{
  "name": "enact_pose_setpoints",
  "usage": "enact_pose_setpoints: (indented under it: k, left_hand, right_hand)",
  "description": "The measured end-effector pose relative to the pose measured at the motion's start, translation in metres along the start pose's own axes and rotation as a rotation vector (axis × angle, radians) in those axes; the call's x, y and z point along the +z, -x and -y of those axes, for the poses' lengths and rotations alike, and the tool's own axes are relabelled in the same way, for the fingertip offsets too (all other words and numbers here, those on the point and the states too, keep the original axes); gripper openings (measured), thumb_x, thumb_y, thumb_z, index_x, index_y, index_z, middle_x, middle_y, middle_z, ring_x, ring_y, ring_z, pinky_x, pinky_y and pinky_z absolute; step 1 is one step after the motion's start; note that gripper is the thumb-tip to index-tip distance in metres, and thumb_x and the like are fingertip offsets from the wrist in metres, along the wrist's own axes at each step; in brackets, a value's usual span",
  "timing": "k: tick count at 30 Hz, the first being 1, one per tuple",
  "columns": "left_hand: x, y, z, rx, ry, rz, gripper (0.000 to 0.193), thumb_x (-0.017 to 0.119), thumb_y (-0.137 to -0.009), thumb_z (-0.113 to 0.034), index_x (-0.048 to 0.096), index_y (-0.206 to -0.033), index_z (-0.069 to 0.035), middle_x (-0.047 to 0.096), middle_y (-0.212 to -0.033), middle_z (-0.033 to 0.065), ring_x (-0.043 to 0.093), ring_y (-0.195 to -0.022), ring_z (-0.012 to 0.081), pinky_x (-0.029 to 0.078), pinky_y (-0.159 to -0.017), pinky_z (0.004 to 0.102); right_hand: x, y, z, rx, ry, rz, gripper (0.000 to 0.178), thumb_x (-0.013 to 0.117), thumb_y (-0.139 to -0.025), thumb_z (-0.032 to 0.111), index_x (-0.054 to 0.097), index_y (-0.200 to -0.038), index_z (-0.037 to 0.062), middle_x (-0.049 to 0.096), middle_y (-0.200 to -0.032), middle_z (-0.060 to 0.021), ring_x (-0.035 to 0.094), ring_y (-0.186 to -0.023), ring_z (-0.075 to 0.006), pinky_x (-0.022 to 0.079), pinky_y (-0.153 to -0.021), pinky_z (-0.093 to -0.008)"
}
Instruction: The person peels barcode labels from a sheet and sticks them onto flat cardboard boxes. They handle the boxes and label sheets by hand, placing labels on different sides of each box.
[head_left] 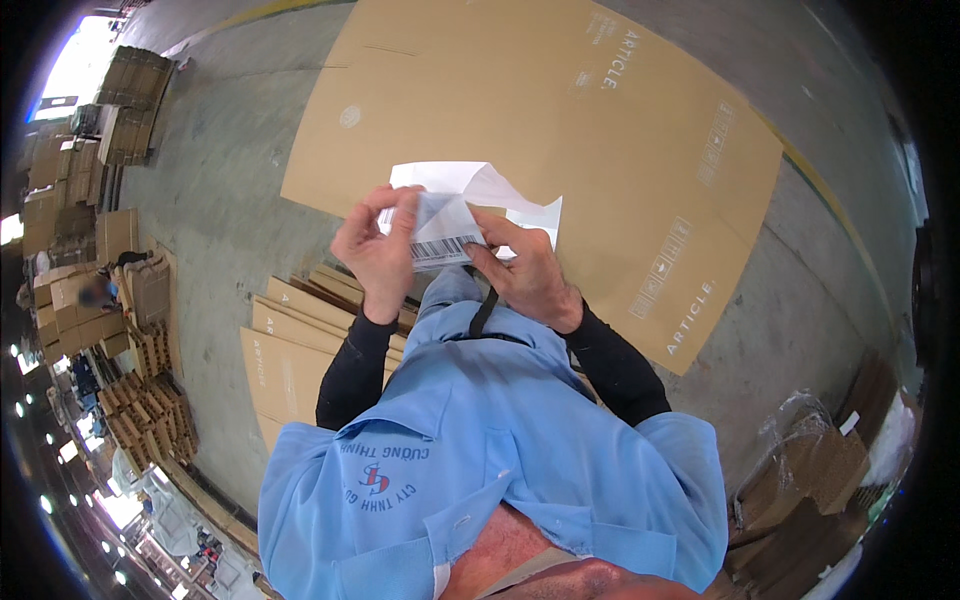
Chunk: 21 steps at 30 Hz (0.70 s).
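Between my hands is a white barcode label (443, 240), held up in front of my waist. My left hand (378, 245) pinches its left side between thumb and fingers, slightly blurred. My right hand (525, 268) grips the right edge, thumb on the front. White backing paper (465, 180) spreads out behind the label, curling at its far edge and showing again beside my right hand. Beyond the papers lies a large flat brown cardboard sheet (520, 110) with white printing.
Several stacked cardboard sheets (290, 365) lean at my left side. Farther left stand piles of cartons (130, 110) and wooden pallets (150, 410), with another person (98, 292) among them. A plastic-wrapped brown carton (805, 460) sits at the right. Grey concrete floor (220, 200) surrounds the sheet.
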<state>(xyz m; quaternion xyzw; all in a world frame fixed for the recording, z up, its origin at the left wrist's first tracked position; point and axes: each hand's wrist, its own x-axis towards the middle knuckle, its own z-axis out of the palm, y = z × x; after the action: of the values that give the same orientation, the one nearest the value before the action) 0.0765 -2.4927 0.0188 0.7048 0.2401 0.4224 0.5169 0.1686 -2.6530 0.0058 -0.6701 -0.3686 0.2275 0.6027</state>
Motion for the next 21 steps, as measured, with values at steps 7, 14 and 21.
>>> enact_pose_setpoints:
  k: [7,14,21]
  left_hand:
    - [-0.037,-0.094,0.066,-0.096,0.462,-0.374,0.018,0.07,-0.093,-0.001,0.055,-0.083,-0.006,0.07,-0.081,0.0063,0.061,-0.069,0.0107,0.05,-0.066,0.0252]
    - [-0.069,-0.156,0.061,0.211,0.221,-0.592,0.019,0.069,-0.092,0.002,0.054,-0.082,-0.004,0.073,-0.093,0.0109,0.063,-0.071,0.0121,0.054,-0.07,0.027]
    - [-0.072,-0.141,0.097,0.778,-0.249,-0.006,0.038,0.077,-0.079,0.008,0.043,-0.075,-0.009,0.075,-0.101,0.0137,0.072,-0.09,0.0301,0.054,-0.092,0.0479]
  right_hand:
    - [0.027,-0.006,-0.073,0.268,-0.278,-0.193,0.034,0.063,-0.092,0.001,0.061,-0.126,-0.0057,0.076,-0.098,-0.0097,0.07,-0.088,-0.0128,0.055,-0.075,-0.0289]
    - [0.056,-0.058,-0.188,0.423,-0.242,-0.449,0.039,0.065,-0.092,0.004,0.057,-0.127,-0.0109,0.073,-0.105,-0.0179,0.071,-0.093,-0.0203,0.055,-0.082,-0.0315]
    - [0.052,-0.121,-0.109,0.689,-0.578,-0.178,0.049,0.053,-0.104,0.04,0.065,-0.117,-0.0052,0.073,-0.103,-0.0153,0.071,-0.088,-0.0203,0.057,-0.078,-0.031]
